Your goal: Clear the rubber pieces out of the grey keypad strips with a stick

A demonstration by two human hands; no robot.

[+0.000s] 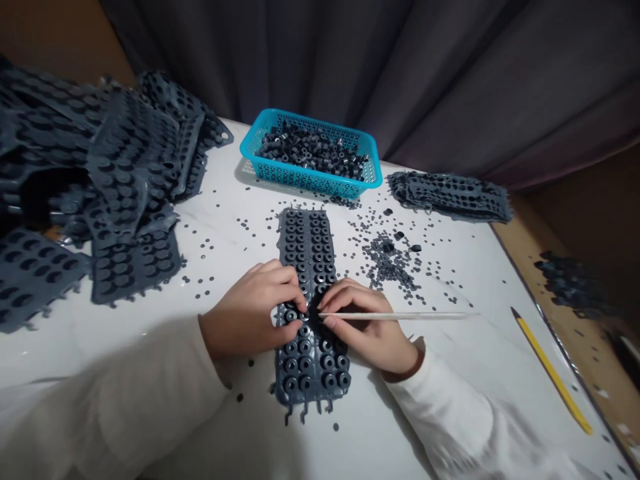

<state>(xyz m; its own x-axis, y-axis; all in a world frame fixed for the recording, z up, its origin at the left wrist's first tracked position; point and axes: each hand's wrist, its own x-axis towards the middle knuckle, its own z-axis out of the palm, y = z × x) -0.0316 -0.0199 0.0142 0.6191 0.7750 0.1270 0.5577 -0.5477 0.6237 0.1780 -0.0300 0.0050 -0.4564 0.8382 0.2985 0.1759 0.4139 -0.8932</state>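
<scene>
A dark grey rubber sheet (309,248) studded with rows of small rings lies lengthwise on the white table in front of me. My left hand (253,308) rests on its left edge, fingers curled and pinching at a ring near the sheet's middle. My right hand (367,327) lies on the right edge, fingers closed on a thin pale stick (400,315) that points right across the table. The stick's tip meets the sheet between my two hands.
A blue plastic basket (371,175) of loose black rings stands behind the sheet. A heap of rubber sheets (105,180) fills the left; a flat stack (450,195) lies at the back right. Small punched bits (393,263) litter the table. A yellow pencil (553,372) lies near the right edge.
</scene>
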